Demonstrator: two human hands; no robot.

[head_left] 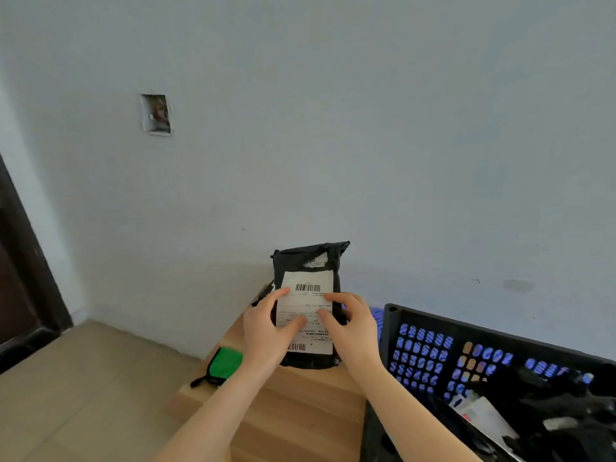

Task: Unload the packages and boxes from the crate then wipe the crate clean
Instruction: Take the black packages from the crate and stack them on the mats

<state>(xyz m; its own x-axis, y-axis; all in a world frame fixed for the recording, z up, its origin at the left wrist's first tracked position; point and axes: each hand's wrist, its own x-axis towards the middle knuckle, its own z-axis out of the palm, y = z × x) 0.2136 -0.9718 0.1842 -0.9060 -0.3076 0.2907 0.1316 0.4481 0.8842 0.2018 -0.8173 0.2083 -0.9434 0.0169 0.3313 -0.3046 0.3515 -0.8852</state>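
Both thumbs and forefingers lie curled on the white label of a black package (pixel 310 260). The left hand (pixel 265 331) holds its left edge and the right hand (pixel 355 325) its right. The package's lower end rests on a wooden table (pixel 300 415). A green cloth (pixel 227 362) lies just left. The black crate (pixel 430 331) stands to the right, with more packages inside.

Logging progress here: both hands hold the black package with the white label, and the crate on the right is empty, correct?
Not quite: the head view shows packages lying in the crate. The left hand and right hand do hold the black package with the white label.
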